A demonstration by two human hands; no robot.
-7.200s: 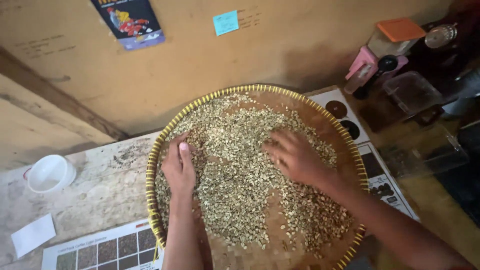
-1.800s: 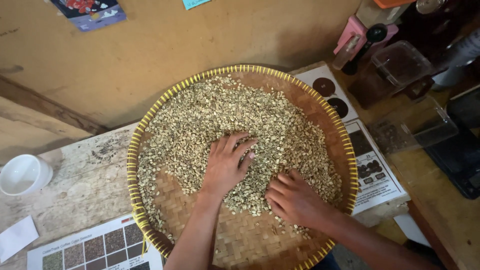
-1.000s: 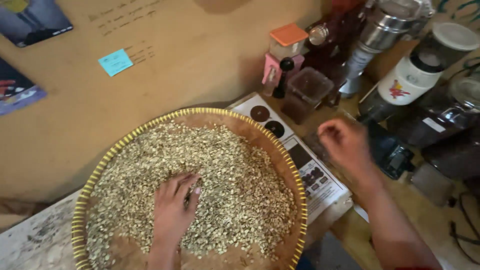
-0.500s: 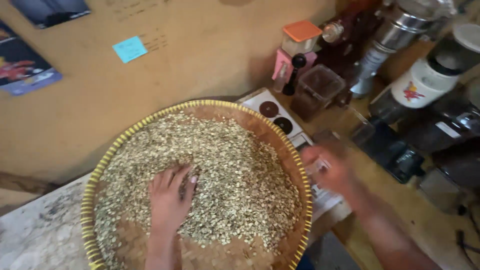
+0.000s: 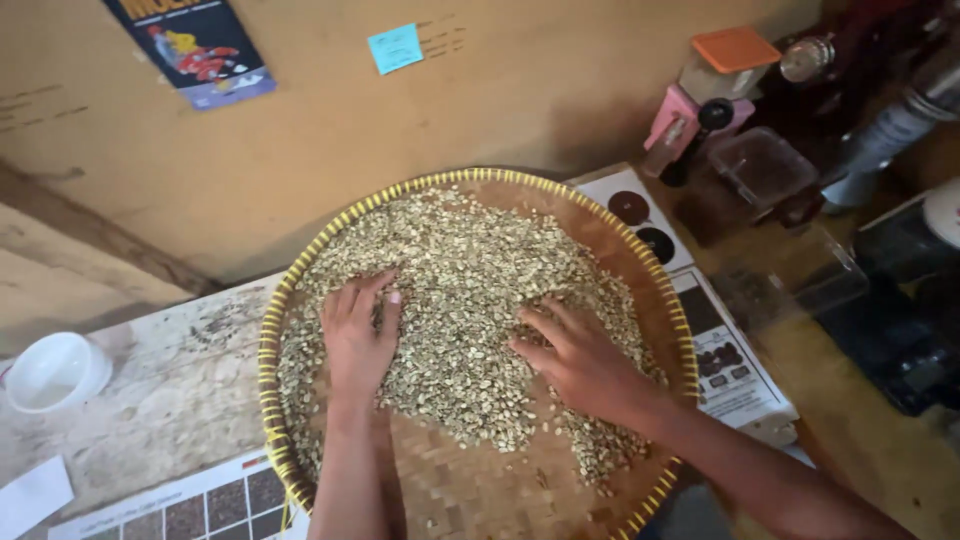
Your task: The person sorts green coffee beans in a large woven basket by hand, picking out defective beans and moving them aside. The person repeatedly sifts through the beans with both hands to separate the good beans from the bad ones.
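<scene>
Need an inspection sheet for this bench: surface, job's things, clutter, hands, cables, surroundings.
Surface: worn pale wooden table, printed charts lying on it.
Job's things: round woven bamboo tray with yellow rim, holding a spread layer of pale green beans.
Clutter: small white bowl at the left, white paper slip, clear plastic container, pink device, orange-lidded box.
Hands: left hand flat on the beans, fingers spread; right hand resting palm down on the beans.
Cables: nothing seen.
Surroundings: tan board wall with a poster and a blue sticky note; dark machines at right.
</scene>
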